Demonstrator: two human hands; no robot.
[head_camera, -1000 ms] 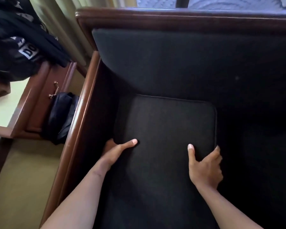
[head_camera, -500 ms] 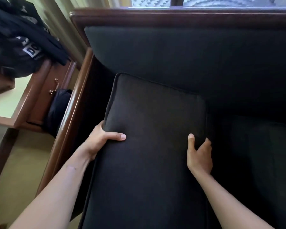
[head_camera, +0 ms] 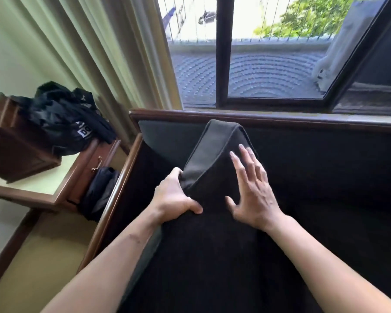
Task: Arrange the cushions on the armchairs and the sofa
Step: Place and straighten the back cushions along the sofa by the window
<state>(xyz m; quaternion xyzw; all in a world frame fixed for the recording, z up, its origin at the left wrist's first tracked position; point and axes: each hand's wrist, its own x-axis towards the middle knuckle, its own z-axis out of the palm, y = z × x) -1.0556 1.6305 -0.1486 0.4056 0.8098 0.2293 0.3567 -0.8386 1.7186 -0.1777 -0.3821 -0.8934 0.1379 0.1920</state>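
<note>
At twelve o'clock before the person, inside the wood-framed seat [head_camera: 269,119], one dark cushion [head_camera: 212,159] is being tipped up on edge. The left hand [head_camera: 175,196] is clenching its left side; the right hand [head_camera: 252,188] is lying flat, fingers spread. Next, I judge, comes settling it square. Two hands, one cushion lifted

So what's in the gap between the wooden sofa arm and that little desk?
A dark bag slumps there, below the desk's drawer and beside the sofa arm. The head view shows it.
</note>
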